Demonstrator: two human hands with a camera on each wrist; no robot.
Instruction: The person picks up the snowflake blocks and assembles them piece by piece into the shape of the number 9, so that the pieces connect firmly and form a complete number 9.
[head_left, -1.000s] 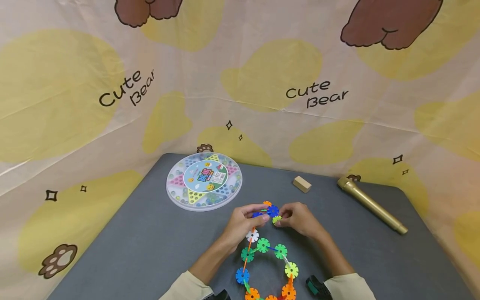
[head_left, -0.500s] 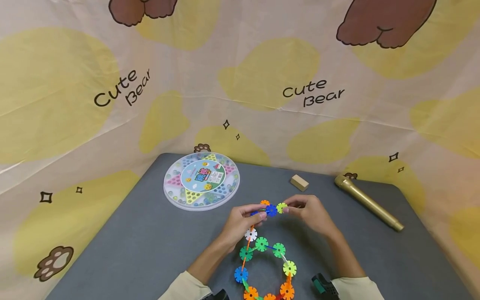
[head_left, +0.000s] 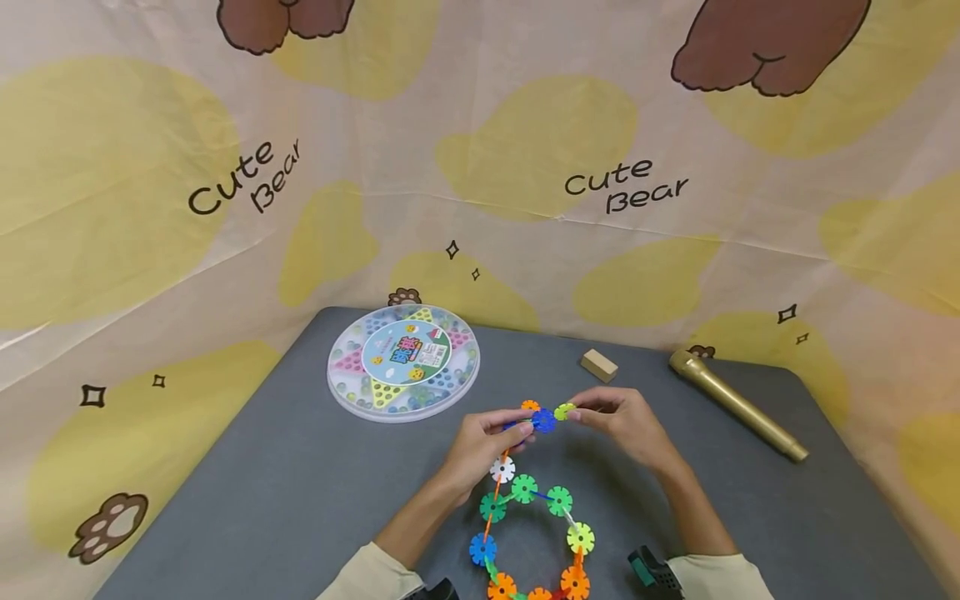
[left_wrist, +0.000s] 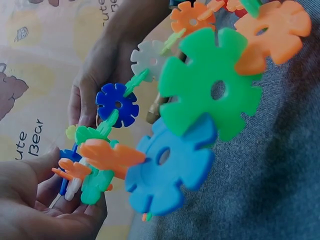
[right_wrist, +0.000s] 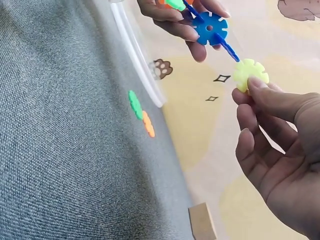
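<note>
My left hand [head_left: 476,450] grips a chain of plastic snowflake discs between thumb and fingers, around a blue disc [head_left: 543,420]. In the right wrist view, a dark blue disc [right_wrist: 227,47], seen edge-on, sticks out from a blue disc [right_wrist: 210,28]. At its far end is a yellow-green disc [right_wrist: 245,70], pinched by the thumb and index finger of my right hand [right_wrist: 285,135]. The other fingers of that hand are loosely curled. Below the hands, the chain runs through a white disc [head_left: 502,469] into a loop of green, blue, orange and yellow discs.
A round marble board game [head_left: 405,362] lies at the back left of the grey table [head_left: 300,467]. A small wooden block [head_left: 599,365] and a gold microphone [head_left: 738,404] lie toward the back right. A patterned cloth [head_left: 510,158] hangs behind.
My right hand has moved up and to the right with the yellow-green disc, from below the blue disc's right side to its upper right. The left hand has stayed nearly still.
</note>
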